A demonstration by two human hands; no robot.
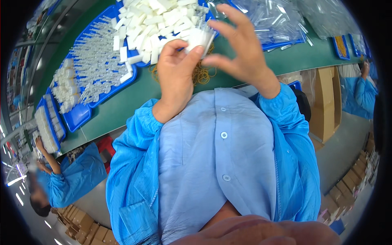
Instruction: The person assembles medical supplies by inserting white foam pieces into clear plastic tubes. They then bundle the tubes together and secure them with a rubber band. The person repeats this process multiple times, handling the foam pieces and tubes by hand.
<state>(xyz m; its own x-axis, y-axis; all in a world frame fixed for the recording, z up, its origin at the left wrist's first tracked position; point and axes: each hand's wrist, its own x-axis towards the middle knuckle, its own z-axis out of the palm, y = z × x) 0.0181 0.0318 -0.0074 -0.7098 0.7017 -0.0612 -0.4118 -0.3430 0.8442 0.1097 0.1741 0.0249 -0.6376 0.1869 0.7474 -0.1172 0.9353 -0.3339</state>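
Observation:
My left hand [176,71] is closed around a small bundle [200,41], pinched between thumb and fingers. It looks white with clear plastic along its right side; its exact make-up is hard to tell. Just to the right, my right hand [241,51] has its fingers spread apart, with the fingertips close to the bundle and nothing plainly held. Beneath the hands, a tangle of yellow-brown rubber bands [202,76] lies on the green table. Beyond my left hand rises a heap of white foam-like blocks [153,24].
A blue tray [107,94] to the left holds rows of clear plastic parts [96,57]. White parts [67,83] sit farther left. Clear plastic pieces [265,20] fill a tray at far right. The green table [110,114] carries everything. Co-workers in blue [77,173] work at both sides.

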